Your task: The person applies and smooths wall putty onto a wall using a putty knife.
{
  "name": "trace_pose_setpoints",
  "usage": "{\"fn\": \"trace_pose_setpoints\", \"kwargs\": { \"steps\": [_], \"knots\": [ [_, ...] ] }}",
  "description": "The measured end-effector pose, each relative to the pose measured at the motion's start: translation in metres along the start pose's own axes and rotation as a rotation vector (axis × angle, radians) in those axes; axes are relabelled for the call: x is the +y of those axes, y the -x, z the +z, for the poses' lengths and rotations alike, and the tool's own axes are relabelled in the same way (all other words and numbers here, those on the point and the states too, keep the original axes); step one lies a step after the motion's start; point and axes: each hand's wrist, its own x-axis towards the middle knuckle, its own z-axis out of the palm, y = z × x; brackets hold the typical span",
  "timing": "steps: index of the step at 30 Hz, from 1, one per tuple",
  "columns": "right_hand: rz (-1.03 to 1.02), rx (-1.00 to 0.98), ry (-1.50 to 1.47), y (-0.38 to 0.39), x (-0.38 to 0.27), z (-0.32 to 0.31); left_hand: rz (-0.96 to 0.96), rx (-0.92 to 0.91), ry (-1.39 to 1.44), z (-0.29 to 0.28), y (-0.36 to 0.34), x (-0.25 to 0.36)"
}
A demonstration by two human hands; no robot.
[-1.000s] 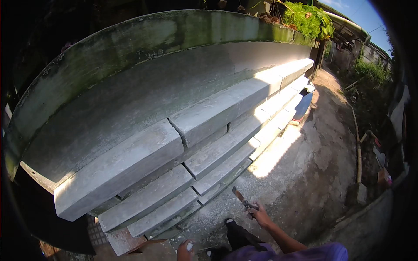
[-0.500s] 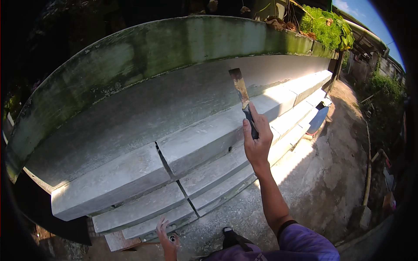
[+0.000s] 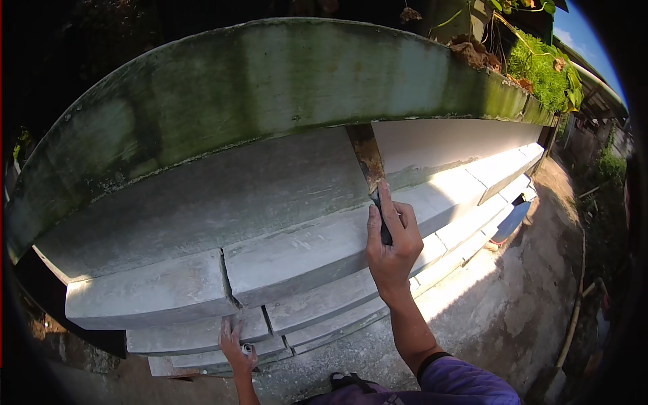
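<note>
My right hand (image 3: 393, 239) grips the dark handle of a rusty, paint-crusted scraper (image 3: 366, 156), its blade pointing up, its tip at the lower edge of the algae-stained green concrete band (image 3: 270, 74); whether it touches cannot be told. Below that band is a grey plastered face (image 3: 189, 196) above stepped pale concrete blocks (image 3: 148, 293) with dark gaps between them. Lower left, my left hand (image 3: 236, 347) reaches to the middle step (image 3: 182, 332), fingertips at its front, with a small round whitish object (image 3: 247, 349) held by the thumb, too small to name.
Plants (image 3: 540, 74) hang over the band at upper right. A blue container (image 3: 511, 223) stands past the far end of the steps. A rough concrete path (image 3: 520, 283) runs along the right, with a long pole (image 3: 577, 297) at its edge. My dark footwear shows at the bottom.
My right hand has risen from low over the ground, bringing the scraper up to the band. My left hand has moved up onto the steps. The view has shifted toward the upper wall.
</note>
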Motion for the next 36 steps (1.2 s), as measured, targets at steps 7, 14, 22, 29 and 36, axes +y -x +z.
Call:
{"fn": "trace_pose_setpoints", "kwargs": {
  "steps": [7,14,22,29,36],
  "knots": [
    [0.018,0.028,-0.050,-0.004,-0.003,0.005,0.005,-0.062,-0.048,-0.007,-0.003,0.000],
    [0.005,0.027,-0.015,-0.008,0.000,0.010,-0.017,-0.044,-0.068,-0.001,-0.007,0.006],
    [-0.006,0.011,0.006,-0.011,-0.006,0.008,-0.017,-0.058,-0.081,-0.005,-0.006,0.011],
    [0.016,0.007,-0.007,-0.009,-0.014,0.007,-0.046,-0.093,-0.085,-0.005,-0.003,0.012],
    [0.049,-0.005,-0.051,-0.003,-0.017,0.003,-0.042,-0.086,-0.108,-0.009,-0.004,0.007]
  ]
}}
